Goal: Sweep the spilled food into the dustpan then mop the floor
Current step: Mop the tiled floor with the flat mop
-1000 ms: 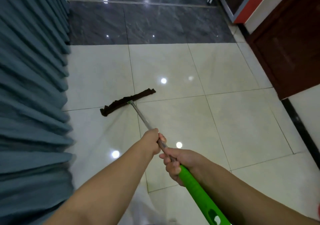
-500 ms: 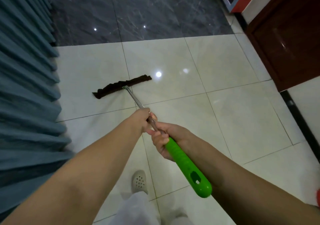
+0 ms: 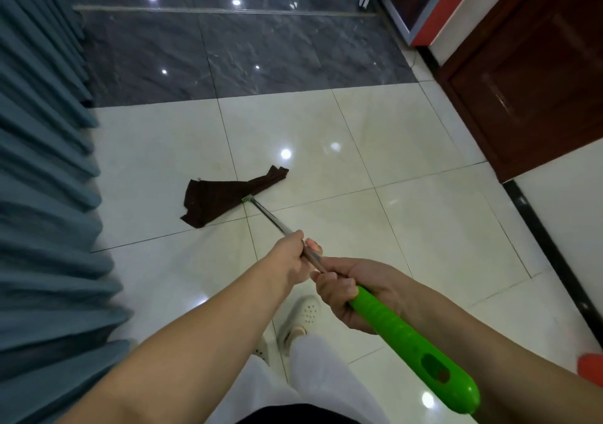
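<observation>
1. Since the earlier frames, the mop (image 3: 329, 270) is seen drawn nearer, and its cloth (image 3: 222, 196), previously a thin strip, is spread wider and skewed.
2. The metal shaft is gripped by the left hand (image 3: 293, 257); the green grip is clasped by the right hand (image 3: 352, 289).
3. The cloth is found left of centre on the pale floor (image 3: 408, 227), up-left of the hands, nearer the left.
4. No food or dustpan is seen.

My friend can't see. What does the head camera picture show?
Two hands hold a mop: the left hand grips the metal pole, the right hand the green handle. Its dark cloth head lies on pale floor tiles beside a blue curtain.
</observation>
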### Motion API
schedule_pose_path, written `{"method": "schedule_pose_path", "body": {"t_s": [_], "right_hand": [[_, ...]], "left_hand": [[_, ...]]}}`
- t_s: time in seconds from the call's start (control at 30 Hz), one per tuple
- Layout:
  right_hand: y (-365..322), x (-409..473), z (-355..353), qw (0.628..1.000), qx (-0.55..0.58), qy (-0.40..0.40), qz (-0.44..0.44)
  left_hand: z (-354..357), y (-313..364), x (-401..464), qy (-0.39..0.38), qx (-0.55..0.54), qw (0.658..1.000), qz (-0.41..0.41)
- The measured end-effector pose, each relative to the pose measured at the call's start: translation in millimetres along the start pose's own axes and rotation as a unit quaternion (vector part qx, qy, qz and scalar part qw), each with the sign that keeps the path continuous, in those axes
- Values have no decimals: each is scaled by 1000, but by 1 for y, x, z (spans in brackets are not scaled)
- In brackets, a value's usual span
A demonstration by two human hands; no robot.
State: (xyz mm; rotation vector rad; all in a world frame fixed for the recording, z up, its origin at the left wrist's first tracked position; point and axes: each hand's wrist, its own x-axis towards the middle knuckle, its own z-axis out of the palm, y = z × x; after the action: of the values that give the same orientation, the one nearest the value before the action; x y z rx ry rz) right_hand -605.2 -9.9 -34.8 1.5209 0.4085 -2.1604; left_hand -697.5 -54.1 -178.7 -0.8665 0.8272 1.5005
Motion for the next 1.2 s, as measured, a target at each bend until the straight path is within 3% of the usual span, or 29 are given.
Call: {"method": "schedule_pose_path", "body": {"t_s": [0.33, 0.87, 1.2], "right_hand": [[-45, 45, 47, 1000, -17, -13, 16], [-209, 95, 131, 995, 5, -97, 13], [-237, 88, 138, 992, 17, -121, 7]], "left_hand": [[2, 79, 16, 15, 36, 999, 22], [73, 241, 74, 30, 41, 997, 65], [95, 260, 54, 5, 72, 994, 77]]}}
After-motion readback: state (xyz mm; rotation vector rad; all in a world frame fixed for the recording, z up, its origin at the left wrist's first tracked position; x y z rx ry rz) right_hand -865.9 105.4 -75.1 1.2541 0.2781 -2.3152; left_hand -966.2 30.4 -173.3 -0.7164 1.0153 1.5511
